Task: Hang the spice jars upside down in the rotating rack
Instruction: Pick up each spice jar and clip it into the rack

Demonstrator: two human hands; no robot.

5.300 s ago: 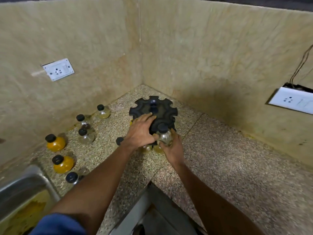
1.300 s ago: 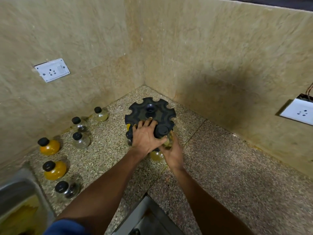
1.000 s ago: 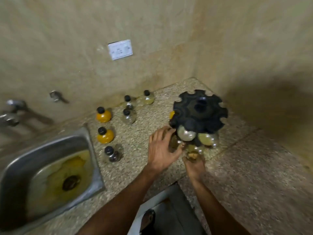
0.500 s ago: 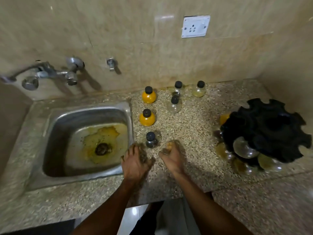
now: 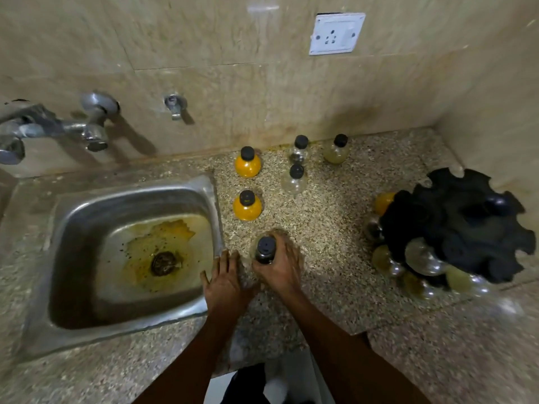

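Head view: right hand (image 5: 280, 268) grips a dark jar (image 5: 264, 250) near the counter's (image 5: 335, 228) front edge, probably bound for the rack (image 5: 458, 225); left hand (image 5: 226, 282) rests flat, fingers straight, steadying.

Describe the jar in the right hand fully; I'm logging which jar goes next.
The dark spice jar is small and rounded, seemingly clear glass or plastic with dark contents and a black screw cap on top. It stands upright on the speckled granite counter, beside the sink's right rim, nearest of the loose jars. The right hand grips its body, fingers curled round it.
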